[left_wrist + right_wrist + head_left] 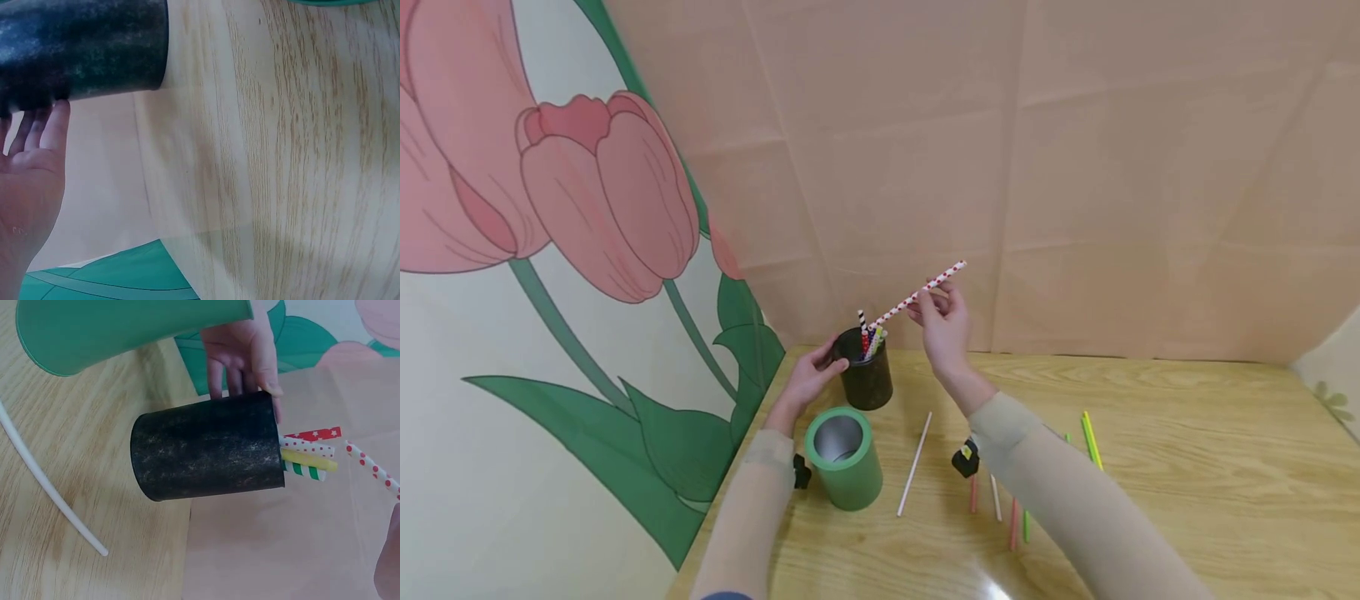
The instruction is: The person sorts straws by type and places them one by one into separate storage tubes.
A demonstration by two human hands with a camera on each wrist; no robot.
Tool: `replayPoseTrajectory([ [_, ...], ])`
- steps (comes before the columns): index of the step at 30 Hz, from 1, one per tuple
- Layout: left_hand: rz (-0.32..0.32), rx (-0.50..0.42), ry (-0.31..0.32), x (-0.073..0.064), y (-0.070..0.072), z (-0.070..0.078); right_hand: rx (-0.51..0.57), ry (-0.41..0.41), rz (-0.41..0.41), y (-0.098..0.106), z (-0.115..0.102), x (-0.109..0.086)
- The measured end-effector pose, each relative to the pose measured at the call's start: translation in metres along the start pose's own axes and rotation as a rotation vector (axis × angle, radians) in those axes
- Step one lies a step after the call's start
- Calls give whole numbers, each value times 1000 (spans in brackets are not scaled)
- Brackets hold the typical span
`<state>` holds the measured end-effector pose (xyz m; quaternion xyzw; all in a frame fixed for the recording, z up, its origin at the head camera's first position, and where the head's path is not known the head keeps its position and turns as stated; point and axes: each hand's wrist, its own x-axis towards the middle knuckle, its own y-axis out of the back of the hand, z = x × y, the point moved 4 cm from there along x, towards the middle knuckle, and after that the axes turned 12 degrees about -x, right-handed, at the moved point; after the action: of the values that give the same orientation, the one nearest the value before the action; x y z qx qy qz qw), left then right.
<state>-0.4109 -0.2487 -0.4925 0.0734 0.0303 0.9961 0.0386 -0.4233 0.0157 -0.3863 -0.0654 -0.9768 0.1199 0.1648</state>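
My left hand (808,379) grips a dark, worn-looking cup (868,385) near its rim, the thumb in front and fingers around the side. Several patterned paper straws poke out of the cup, among them a red one with white stars (324,434), a yellow one (315,460) and a green-striped one (312,472). Beside and above the cup, my right hand (946,333) pinches a white straw with red dots (898,307). This straw slants, its lower end close by the cup's mouth and apart from the other straws in the right wrist view.
A green can (853,479) with a silvery inside stands in front of the cup. On the wooden table (1210,450) lie a white straw (914,464), pink straws (1014,525) and yellow-green straws (1092,440), some partly behind the right sleeve. A tulip-printed wall covering (610,183) borders the left side.
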Motion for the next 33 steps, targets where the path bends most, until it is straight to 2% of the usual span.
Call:
replayPoseTrajectory([
  [3,12,-4,1,2,-1,0,-20,-11,-16,-4,3,6],
  [12,11,5,6,4,-2,-4,-153,-56,-86,-11,15,4],
  [20,-22,-9,35,5,2,-4,-206,-32,-138,-20,17,3],
  [28,-31,-17,44,-10,-6,30,-255,-49,-190,-25,19,-1],
  [33,-38,-3,55,-11,-5,31,-265,-64,-215,-25,19,-2],
])
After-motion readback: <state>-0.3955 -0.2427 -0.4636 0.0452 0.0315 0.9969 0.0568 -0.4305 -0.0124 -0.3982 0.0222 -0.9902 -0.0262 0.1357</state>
